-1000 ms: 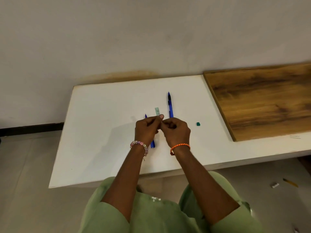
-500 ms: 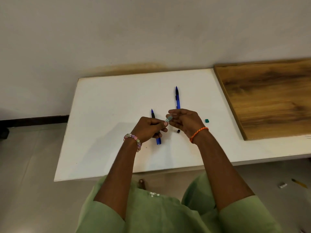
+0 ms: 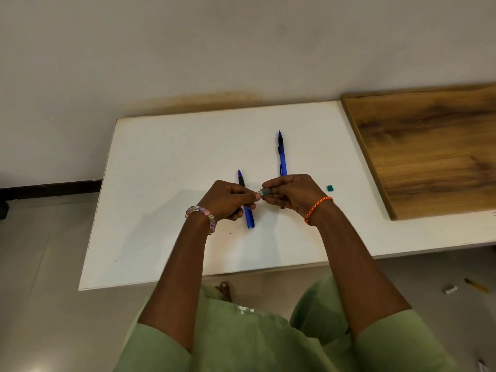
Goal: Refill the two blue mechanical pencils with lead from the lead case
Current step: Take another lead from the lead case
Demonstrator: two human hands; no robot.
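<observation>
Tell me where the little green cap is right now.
In the head view, the green cap lies on the white table, just right of the right hand and short of the wooden board.

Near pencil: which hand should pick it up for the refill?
Left. The left hand hovers directly over the near pencil, while the right hand grips most of the lead case.

Wall (image 3: pixel 188 49): plain off-white, brownish stain just above table edge | Skirting (image 3: pixel 51 187): dark strip at wall base, left | Floor (image 3: pixel 40 277): pale grey tiles | Table (image 3: pixel 161 183): white top, set against wall | Wooden board (image 3: pixel 429 151): brown grain, lying on table's right end
</observation>
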